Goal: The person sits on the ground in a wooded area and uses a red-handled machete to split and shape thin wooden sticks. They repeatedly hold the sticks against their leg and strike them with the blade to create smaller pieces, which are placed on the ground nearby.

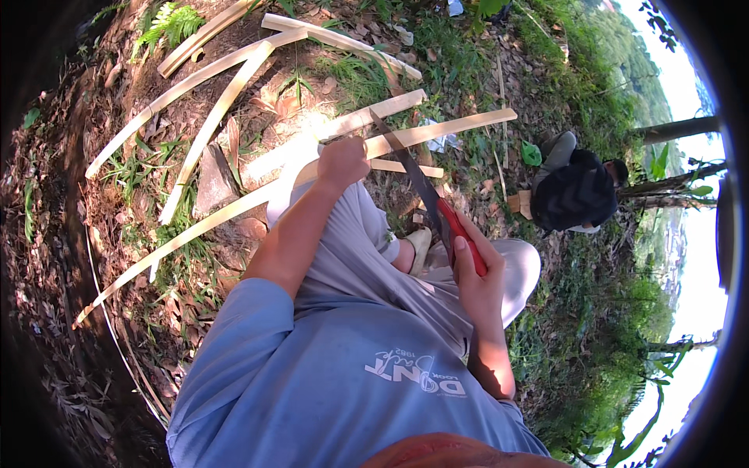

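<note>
A long pale wooden strip (460, 126) runs from the lower left, over my raised knee, to the upper right. My left hand (343, 162) is closed around it near the knee. In my right hand (477, 269) is the red handle of a hand saw (421, 183). The saw's dark blade points up and to the left, crossing the strip just right of my left hand. Whether its teeth have cut into the wood cannot be made out. Another wooden strip (382, 111) lies just beyond, and a shorter strip end (417, 168) shows beneath the long one.
Several more wooden strips (222, 125) lie on the leafy ground at upper left, near a grey stone (214, 183). To the right, a person in a dark top (573, 191) sits bent over by a green bag (530, 153). Tree trunks (679, 129) stand behind them.
</note>
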`<state>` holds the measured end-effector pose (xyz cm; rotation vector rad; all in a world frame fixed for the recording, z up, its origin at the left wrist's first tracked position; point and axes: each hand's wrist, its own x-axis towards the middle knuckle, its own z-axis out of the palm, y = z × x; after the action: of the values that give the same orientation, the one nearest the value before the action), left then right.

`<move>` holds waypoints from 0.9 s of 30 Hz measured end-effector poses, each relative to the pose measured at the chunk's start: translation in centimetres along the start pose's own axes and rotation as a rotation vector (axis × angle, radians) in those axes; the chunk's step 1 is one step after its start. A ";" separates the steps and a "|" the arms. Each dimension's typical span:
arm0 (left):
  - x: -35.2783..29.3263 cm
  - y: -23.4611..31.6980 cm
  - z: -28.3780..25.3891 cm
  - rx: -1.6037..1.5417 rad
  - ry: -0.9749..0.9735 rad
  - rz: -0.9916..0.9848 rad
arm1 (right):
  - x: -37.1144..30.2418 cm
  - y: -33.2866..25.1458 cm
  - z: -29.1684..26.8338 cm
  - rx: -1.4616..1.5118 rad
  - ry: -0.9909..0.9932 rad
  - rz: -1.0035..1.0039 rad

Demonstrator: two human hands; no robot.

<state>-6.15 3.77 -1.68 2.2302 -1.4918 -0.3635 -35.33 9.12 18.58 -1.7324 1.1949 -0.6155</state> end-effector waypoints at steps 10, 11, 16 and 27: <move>0.4 1.7 -0.8 0.003 -0.126 0.010 | 10.8 5.8 7.1 0.199 0.078 -0.028; 0.3 1.4 -0.6 0.003 -0.143 0.009 | 10.7 4.9 7.1 0.272 0.038 0.041; -0.2 0.5 0.0 -0.006 -0.111 -0.008 | 2.1 -3.3 1.6 -0.129 -0.061 -0.079; 0.0 1.7 0.3 0.097 -0.136 0.016 | 8.6 2.9 6.5 0.015 0.044 0.000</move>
<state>-7.67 3.11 -1.10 2.3084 -1.6278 -0.4547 -27.98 3.62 12.29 -1.7140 1.2173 -0.6645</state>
